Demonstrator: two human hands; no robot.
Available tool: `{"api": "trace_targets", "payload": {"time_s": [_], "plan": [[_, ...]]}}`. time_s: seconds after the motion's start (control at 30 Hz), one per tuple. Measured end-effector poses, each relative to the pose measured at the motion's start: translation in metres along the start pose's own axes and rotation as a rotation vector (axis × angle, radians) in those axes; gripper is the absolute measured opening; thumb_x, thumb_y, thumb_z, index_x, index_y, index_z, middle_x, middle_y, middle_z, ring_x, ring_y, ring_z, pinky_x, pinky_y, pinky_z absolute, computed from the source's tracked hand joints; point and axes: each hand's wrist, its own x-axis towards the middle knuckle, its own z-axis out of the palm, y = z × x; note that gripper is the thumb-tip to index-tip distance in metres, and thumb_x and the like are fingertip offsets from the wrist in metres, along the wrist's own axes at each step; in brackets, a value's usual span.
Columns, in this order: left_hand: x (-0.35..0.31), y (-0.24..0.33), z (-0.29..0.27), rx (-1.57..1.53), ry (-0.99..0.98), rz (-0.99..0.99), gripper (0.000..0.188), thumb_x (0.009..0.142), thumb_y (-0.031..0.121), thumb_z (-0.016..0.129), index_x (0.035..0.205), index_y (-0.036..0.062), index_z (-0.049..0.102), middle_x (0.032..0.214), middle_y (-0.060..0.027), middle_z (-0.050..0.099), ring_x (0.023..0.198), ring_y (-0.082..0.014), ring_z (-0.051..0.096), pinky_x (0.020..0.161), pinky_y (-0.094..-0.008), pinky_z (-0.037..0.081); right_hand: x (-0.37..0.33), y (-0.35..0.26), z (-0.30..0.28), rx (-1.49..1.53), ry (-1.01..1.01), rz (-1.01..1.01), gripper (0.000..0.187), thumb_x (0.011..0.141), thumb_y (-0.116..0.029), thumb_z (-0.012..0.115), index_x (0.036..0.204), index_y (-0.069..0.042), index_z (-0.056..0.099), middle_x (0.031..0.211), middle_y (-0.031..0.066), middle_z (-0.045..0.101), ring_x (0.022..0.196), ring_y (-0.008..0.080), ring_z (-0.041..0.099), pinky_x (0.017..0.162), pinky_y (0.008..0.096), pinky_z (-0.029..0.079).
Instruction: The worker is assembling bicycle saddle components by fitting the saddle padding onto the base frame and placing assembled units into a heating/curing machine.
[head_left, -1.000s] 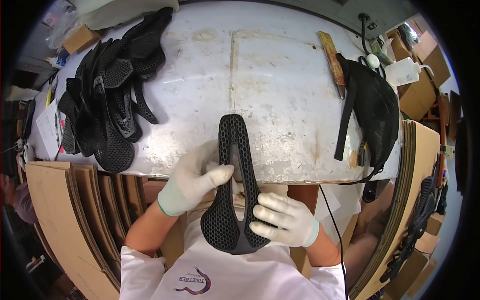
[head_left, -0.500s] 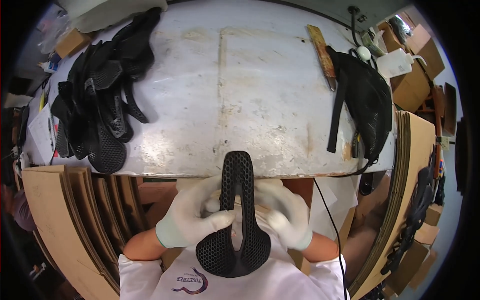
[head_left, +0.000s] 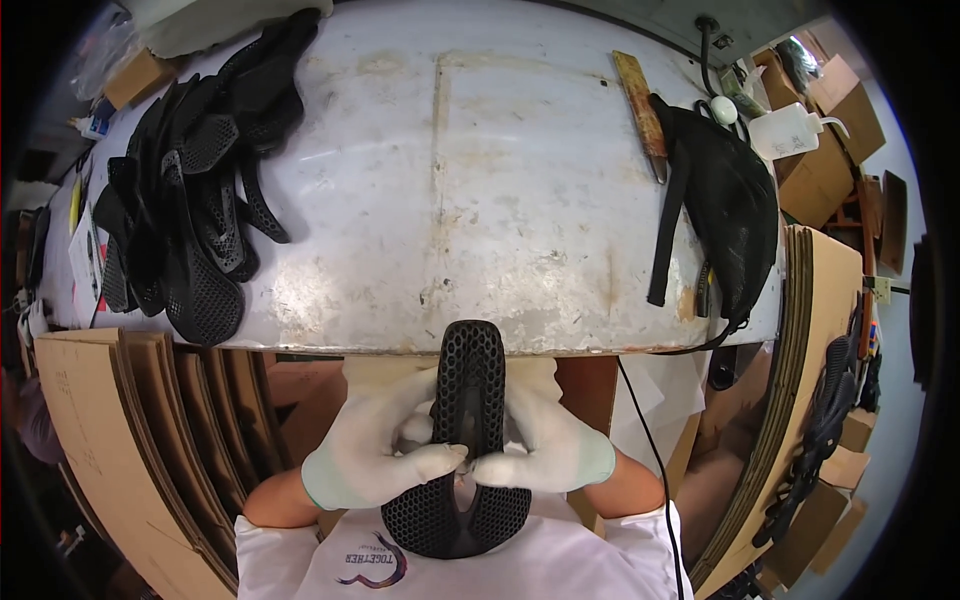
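Note:
A black bicycle saddle [head_left: 425, 520] with a honeycomb lattice surface stands in front of my body, its narrow nose pointing to the table edge. My left hand [head_left: 365, 455], in a white glove, grips the saddle's left side, thumb laid over the middle. From the other side my right hand [head_left: 550, 445], also gloved, holds it with its thumb across the central slot. Both thumb tips nearly meet there. The other fingers are mostly hidden behind the saddle.
A heap of black lattice saddle pieces [head_left: 205, 295] lies left on the worn white table [head_left: 530, 190]. To the right are a black bag [head_left: 735, 210], a rusty flat strip [head_left: 640, 110] and a white squeeze bottle [head_left: 785, 132]. Cardboard sheets [head_left: 90, 430] stand below; a cable [head_left: 648, 410] hangs at right.
My right hand has moved left and in, its thumb now over the saddle's slot. The saddle has shifted slightly down and left; its nose sits lower.

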Motion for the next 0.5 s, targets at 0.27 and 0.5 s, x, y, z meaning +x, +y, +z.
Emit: {"api": "trace_targets", "payload": {"time_s": [0.27, 0.5], "plan": [[0.010, -0.017, -0.001, -0.052, 0.060, 0.201, 0.046, 0.088, 0.018, 0.078, 0.131, 0.0042, 0.067, 0.088, -0.0078, 0.077, 0.078, -0.0144, 0.075, 0.071, -0.0287, 0.055, 0.003, -0.012, -0.001, -0.428, 0.034, -0.063, 0.079, 0.082, -0.038, 0.088, 0.140, 0.005, 0.054, 0.106, 0.0148, 0.072, 0.087, 0.0309, 0.073, 0.077, 0.0373, 0.059], [0.018, -0.054, -0.013, 0.599, -0.022, 0.904, 0.037, 0.085, 0.025, 0.075, 0.118, 0.0087, 0.077, 0.070, -0.0029, 0.062, 0.056, -0.0211, 0.061, 0.050, -0.0338, 0.046, 0.001, -0.025, -0.006, -0.771, 0.128, -0.625, 0.054, 0.069, -0.056, 0.090, 0.076, -0.008, 0.066, 0.072, 0.0037, 0.050, 0.059, 0.0218, 0.053, 0.053, 0.0356, 0.041]]}}
